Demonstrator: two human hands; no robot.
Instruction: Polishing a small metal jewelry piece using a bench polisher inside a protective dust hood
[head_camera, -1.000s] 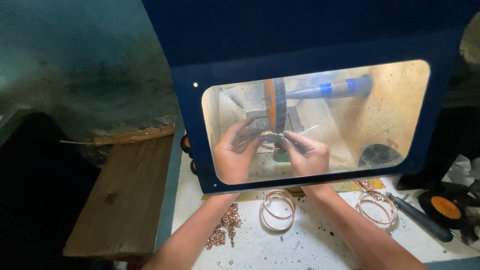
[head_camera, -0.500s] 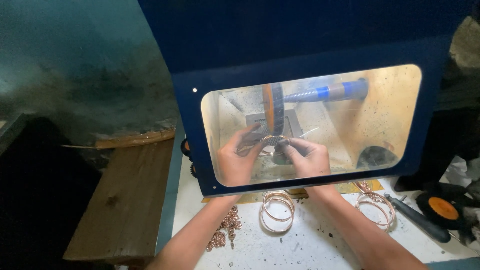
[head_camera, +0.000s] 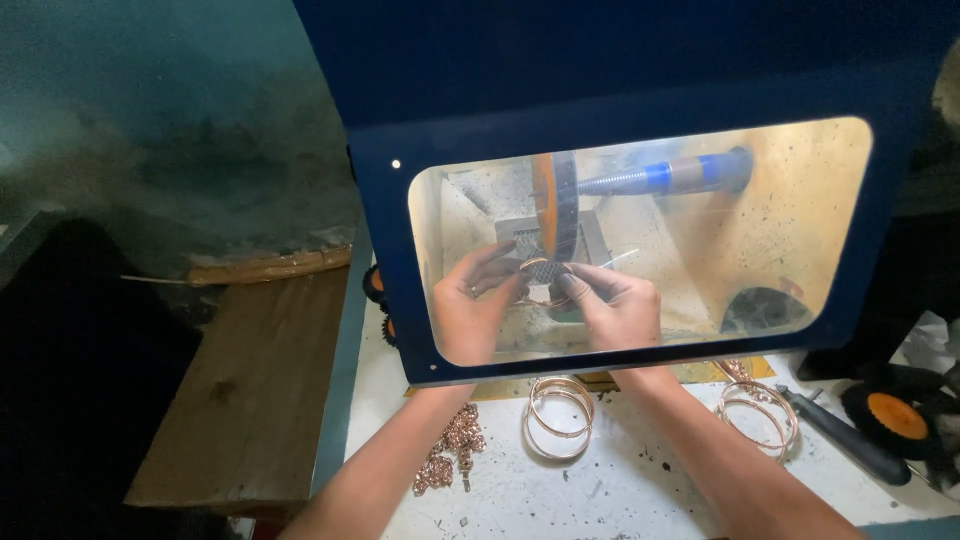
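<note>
Behind the clear window (head_camera: 700, 230) of the dark blue guard, your two hands now sit closer together than half a second ago, and a little lower under the orange polishing wheel (head_camera: 553, 205). Your left hand (head_camera: 470, 310) and your right hand (head_camera: 615, 305) both pinch the same small piece, a thin ring-shaped metal item (head_camera: 540, 272), with the fingers closed on it from each side. The piece is just below the wheel rim; I cannot tell if it touches the wheel. In my judgement this small shift means you are bringing a new part of the piece to the wheel.

Below the window, on the white counter (head_camera: 640, 480), a stack of copper bangles (head_camera: 558, 415) lies between your forearms. A second stack of bangles (head_camera: 757, 412) lies right of your right forearm, and a heap of copper chain (head_camera: 450, 455) lies beside your left forearm. A black-handled tool (head_camera: 845, 440) and a spare wheel with orange centre (head_camera: 895, 418) rest further right. A wooden board (head_camera: 250, 390) stands left of the counter. Only the window frame is between you and the work.
</note>
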